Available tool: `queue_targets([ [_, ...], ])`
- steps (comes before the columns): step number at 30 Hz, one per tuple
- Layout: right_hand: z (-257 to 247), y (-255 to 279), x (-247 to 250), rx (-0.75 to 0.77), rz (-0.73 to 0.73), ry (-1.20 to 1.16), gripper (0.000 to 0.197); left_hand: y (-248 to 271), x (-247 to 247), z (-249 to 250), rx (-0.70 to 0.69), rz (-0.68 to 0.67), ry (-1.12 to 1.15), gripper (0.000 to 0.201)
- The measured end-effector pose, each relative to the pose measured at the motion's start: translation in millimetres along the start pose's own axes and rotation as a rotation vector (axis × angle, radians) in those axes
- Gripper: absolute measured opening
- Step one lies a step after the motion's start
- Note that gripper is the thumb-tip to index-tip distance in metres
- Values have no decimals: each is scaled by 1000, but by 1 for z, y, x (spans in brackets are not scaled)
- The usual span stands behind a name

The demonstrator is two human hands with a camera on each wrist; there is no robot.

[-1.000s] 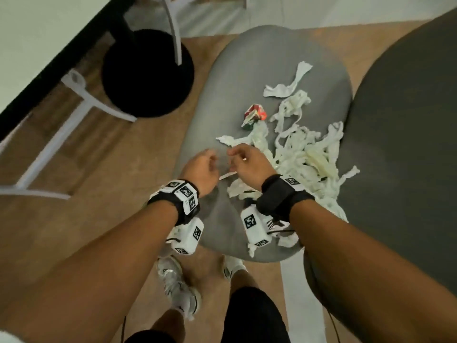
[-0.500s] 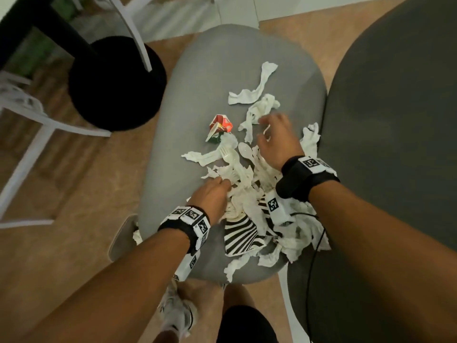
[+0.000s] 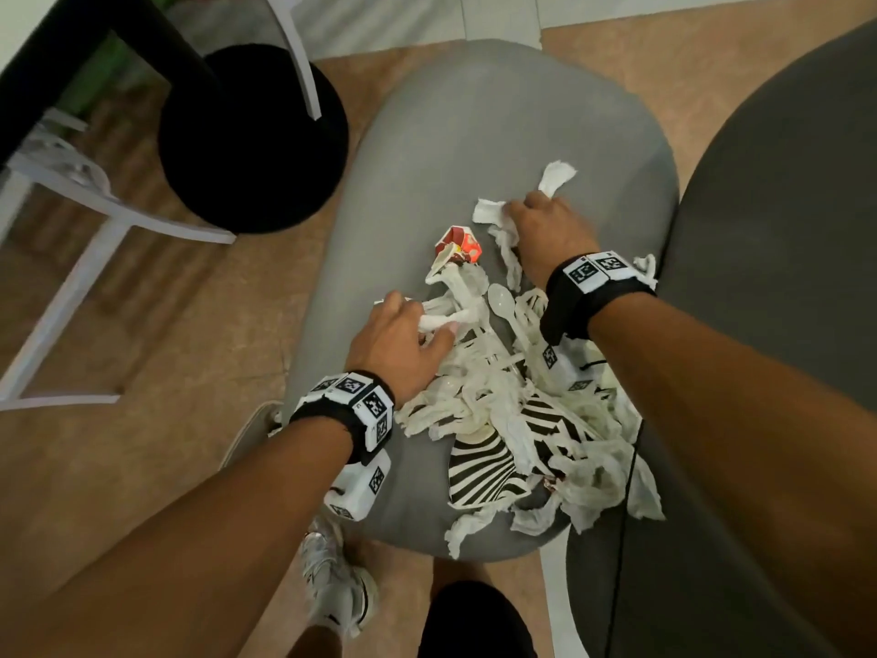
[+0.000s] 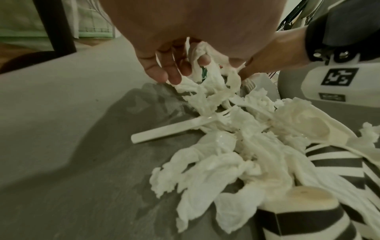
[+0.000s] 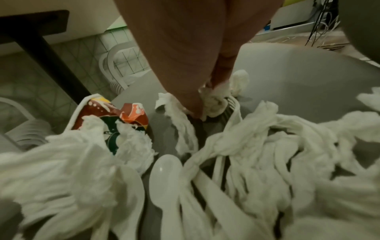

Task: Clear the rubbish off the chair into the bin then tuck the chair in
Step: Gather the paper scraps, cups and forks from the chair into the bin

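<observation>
A grey chair seat (image 3: 474, 149) carries a heap of torn white tissue strips (image 3: 560, 420), white plastic cutlery, a black-and-white striped paper cup (image 3: 484, 472) and a crumpled red wrapper (image 3: 458, 244). My left hand (image 3: 403, 334) curls its fingers (image 4: 174, 71) round tissue strips (image 4: 205, 84) at the heap's left edge. My right hand (image 3: 545, 230) sits farther up the seat, its fingers closed on a wad of tissue (image 5: 216, 100) with ends sticking out (image 3: 555, 178). A plastic fork (image 4: 174, 128) and a spoon (image 5: 166, 172) lie loose in the pile.
A dark grey rounded seat (image 3: 783, 277) stands close on the right. A black round table base (image 3: 251, 135) and white chair legs (image 3: 95, 258) are on the wooden floor to the left. My feet are below the seat's near edge. No bin is visible.
My right hand has reached farther up the seat and closed on the far tissue strip. My left hand has moved forward into the strips by the red wrapper.
</observation>
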State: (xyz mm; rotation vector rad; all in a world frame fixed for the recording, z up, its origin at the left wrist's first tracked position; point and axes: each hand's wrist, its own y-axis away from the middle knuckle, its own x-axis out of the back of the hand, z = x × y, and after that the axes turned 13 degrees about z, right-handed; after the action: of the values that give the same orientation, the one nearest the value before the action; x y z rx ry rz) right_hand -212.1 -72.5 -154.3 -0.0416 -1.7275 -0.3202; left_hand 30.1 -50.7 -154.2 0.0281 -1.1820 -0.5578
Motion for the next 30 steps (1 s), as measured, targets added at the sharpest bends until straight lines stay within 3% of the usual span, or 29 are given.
queue_targets([
  [3, -6, 5, 0, 10, 44, -30, 30, 3, 0, 0, -16, -16, 23, 57],
  [6, -9, 15, 2, -26, 117, -168, 29, 8, -4, -2, -51, 6, 93, 22],
  [7, -10, 19, 4, -50, 139, -226, 30, 10, -5, -3, -63, -13, 108, 20],
  [9, -12, 26, 7, -101, 143, -324, 30, 16, -6, -2, -136, -96, 119, 56],
  [10, -12, 29, 8, -125, 129, -354, 31, 19, -6, 0, -182, -123, 118, 61],
  [13, -11, 43, 9, -176, 75, -404, 30, 31, -13, 13, -337, -180, 108, 47],
  [16, -9, 60, 9, -224, 64, -440, 30, 39, -22, 21, -297, -350, 35, 51],
  [18, -5, 69, 9, -272, 70, -416, 32, 42, -23, 21, -285, -385, -38, 36],
  [21, 7, 82, 8, -329, 73, -295, 41, 45, -18, 17, -215, -289, 14, 19],
  [26, 23, 103, -8, -381, -139, -75, 59, 45, -7, 12, -132, -119, 94, 29],
  [30, 19, 104, -16, -353, -151, -94, 38, 48, -3, 12, -158, -98, 89, 40],
])
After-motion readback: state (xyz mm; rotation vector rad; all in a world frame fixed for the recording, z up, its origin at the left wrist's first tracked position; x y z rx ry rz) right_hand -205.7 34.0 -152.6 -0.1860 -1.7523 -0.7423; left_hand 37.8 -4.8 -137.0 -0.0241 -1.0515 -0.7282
